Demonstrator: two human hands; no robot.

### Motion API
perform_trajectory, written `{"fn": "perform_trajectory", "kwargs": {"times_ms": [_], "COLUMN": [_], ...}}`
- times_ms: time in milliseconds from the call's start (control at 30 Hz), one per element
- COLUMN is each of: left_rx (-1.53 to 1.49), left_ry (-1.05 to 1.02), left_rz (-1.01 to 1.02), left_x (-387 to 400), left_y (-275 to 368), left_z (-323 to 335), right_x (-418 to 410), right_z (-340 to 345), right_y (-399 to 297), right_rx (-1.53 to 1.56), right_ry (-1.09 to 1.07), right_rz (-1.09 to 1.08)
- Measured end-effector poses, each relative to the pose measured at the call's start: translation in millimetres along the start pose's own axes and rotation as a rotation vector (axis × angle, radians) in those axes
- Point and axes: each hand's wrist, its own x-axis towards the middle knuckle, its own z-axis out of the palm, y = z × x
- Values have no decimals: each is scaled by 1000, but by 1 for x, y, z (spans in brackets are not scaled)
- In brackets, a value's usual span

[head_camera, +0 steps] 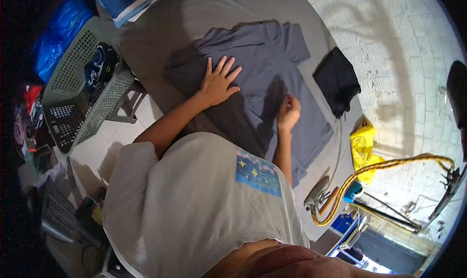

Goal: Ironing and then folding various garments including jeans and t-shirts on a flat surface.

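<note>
A dark grey-blue short-sleeved garment [251,55], apparently a shirt, lies spread out in front of me with a few creases. My left hand [220,83] rests palm down on it, fingers spread. Farther right, my right hand [289,114] is over the garment's lower part with its fingers curled. Whether those fingers pinch any cloth is unclear. A dark shadow falls on the fabric beside that hand. Under the garment is a grey-brown cloth cover [149,44] on the work surface.
A clothes iron [319,196] with a yellow-black cord [383,165] stands at the right edge. Black folded cloth [337,83] and a yellow cloth [363,150] lie by the white brick wall [390,77]. Left are a perforated plastic basket [91,121] holding clothes and a stool [127,108].
</note>
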Motion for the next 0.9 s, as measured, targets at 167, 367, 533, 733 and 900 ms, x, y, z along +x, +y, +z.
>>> {"fn": "perform_trajectory", "kwargs": {"times_ms": [167, 367, 533, 733, 900], "left_rx": [-104, -378, -1609, -988, -727], "left_ry": [47, -73, -280, -276, 420], "left_rz": [-19, -224, -1168, -669, -351], "left_x": [11, 51, 76, 60, 60], "left_y": [5, -61, -68, -92, -56], "left_z": [4, 75, -6, 11, 63], "right_x": [27, 46, -10, -32, -43], "right_z": [34, 36, 36, 29, 49], "right_y": [-26, -54, -49, -96, -87], "right_rx": [-311, 409, 5, -121, -462], "right_ry": [-176, -593, -538, -425, -378], "right_rz": [-63, 144, -632, -505, -588]}}
